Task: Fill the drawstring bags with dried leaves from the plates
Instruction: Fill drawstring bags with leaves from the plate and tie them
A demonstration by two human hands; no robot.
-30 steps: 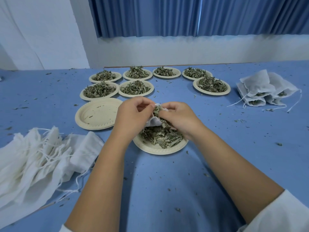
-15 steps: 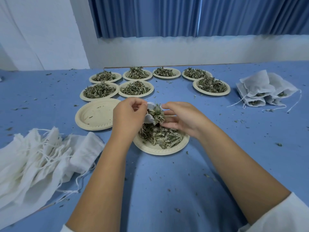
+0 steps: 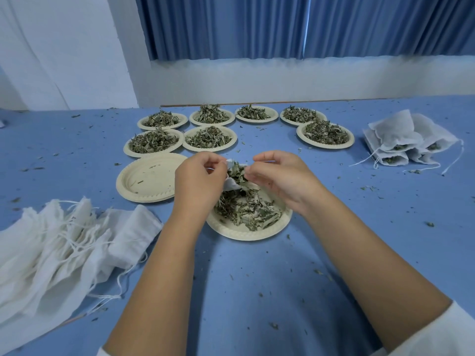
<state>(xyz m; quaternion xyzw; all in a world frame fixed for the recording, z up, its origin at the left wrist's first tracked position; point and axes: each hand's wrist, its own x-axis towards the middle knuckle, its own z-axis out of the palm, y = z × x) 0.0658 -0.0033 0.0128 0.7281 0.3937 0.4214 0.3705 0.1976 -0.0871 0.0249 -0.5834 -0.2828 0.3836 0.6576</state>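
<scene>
Right over the nearest plate (image 3: 246,233), a small white drawstring bag (image 3: 231,185) hangs between the two hands, its soft woven cloth bunched and its mouth pulled apart. A tuft of dried leaves (image 3: 237,172), crinkled and grey-green, pokes up out of that mouth. The left hand (image 3: 198,181) has its fingers curled in, pinching the bag's rim on its side. The right hand (image 3: 281,176) does the same at the opposite rim, thumb and fingertips nipped together at the cloth, knuckles up.

Below them the plate is a pale, round, pressed-fibre disc with a ribbed rim, and it carries a loose heap of leaves (image 3: 246,210), flaky and curled.

Just to its left sits a stack of empty plates (image 3: 149,178), the same cream colour, with only a few crumbs. Behind, there are seven full plates (image 3: 209,138) in two rough rows, each one mounded with the same ragged greenery.

Over on the right lie the filled bags (image 3: 401,142), plump and gauzy, heaped on one another, green showing at their mouths and thin white cords trailing onto the table (image 3: 257,291). Near the left edge sprawls a limp pile of empty bags (image 3: 64,242), flat and creased, their strings in a tangle.

The tabletop is smooth blue, freckled everywhere with leaf bits. Beyond it stands a plain white wall (image 3: 257,78) under a pleated blue curtain (image 3: 231,27).
</scene>
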